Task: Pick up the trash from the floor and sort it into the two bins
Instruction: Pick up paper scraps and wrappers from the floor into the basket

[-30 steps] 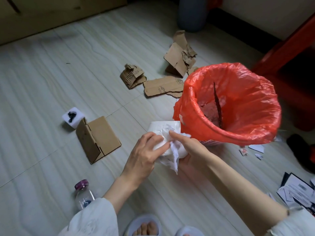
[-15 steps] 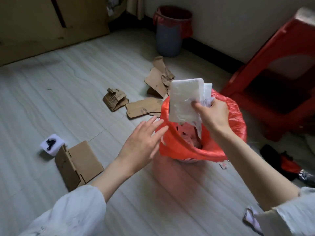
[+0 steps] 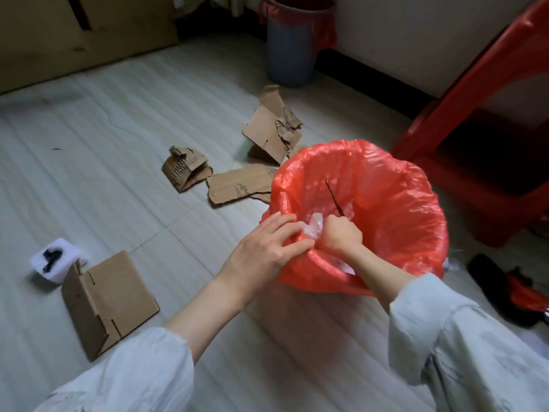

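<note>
The floor spreads pale and wood-grained, a red stool standing at the far right. Front and centre sits the near bin with its red liner; a second bin, grey with a red liner, stands well back by the wall. Cardboard lies scattered — a folded box piece at lower left, a flat strip just beside the near bin, a crumpled scrap, a torn panel behind. The left hand lies on the liner's near rim, fingers straight, grip holding nothing. The right hand is inside the near bin, grip curled tight round the white wrapper — trash is in the bin's mouth
</note>
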A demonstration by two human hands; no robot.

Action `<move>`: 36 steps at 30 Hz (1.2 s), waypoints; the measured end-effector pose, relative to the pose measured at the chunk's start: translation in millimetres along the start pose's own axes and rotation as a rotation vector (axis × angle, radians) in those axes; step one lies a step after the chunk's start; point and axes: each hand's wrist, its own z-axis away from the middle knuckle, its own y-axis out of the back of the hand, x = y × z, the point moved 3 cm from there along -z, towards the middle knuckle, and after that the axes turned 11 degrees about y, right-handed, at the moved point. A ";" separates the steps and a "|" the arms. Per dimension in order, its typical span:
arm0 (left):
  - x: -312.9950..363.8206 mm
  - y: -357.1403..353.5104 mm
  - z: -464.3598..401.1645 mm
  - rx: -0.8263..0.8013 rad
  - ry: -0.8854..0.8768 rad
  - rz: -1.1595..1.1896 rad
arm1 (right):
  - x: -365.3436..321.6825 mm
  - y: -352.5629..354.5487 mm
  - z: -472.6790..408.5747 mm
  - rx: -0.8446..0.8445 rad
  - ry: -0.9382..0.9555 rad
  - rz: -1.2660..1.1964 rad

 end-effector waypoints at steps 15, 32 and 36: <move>-0.7 -6.3 5.6 0.020 0.093 0.088 | 17.9 -19.1 -22.3 -0.180 0.042 0.148; -14.6 43.8 39.3 -0.102 0.255 -0.093 | -21.7 62.2 46.9 0.248 0.276 -0.203; -45.9 67.5 83.3 -0.148 0.448 -0.027 | -92.6 76.7 89.6 0.412 0.518 -0.214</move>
